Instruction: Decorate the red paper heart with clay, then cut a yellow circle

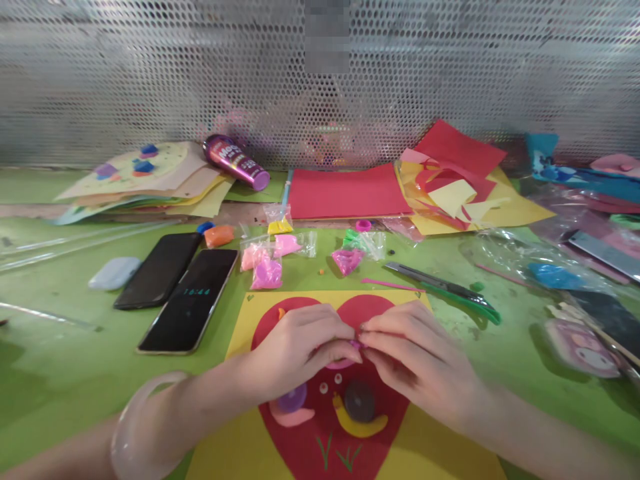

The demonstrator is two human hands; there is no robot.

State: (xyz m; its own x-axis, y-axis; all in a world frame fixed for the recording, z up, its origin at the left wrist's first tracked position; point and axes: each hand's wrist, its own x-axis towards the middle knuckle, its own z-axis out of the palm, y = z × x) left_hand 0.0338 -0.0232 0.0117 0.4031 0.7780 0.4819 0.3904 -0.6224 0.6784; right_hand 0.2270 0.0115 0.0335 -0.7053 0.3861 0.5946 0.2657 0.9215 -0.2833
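My left hand [300, 343] and my right hand [413, 353] meet fingertip to fingertip over a red paper heart [305, 443] glued on a yellow sheet [240, 313]. Both pinch a small piece of pink-purple clay [356, 344] between them. On the heart lie small clay shapes: a purple disc [293, 399], a pink crescent [293, 418], a dark round lump [359, 401] and a yellow crescent [360, 427]. A pale bangle [143, 427] is on my left wrist.
Two dark phones [190, 300] and a pale blue case [113, 273] lie at left. Small bags of coloured clay [267, 270] sit behind the sheet. A green-handled knife [445, 288] lies at right. Coloured paper stacks [350, 190], a purple tube [235, 161] and a perforated metal wall [150, 80] are behind.
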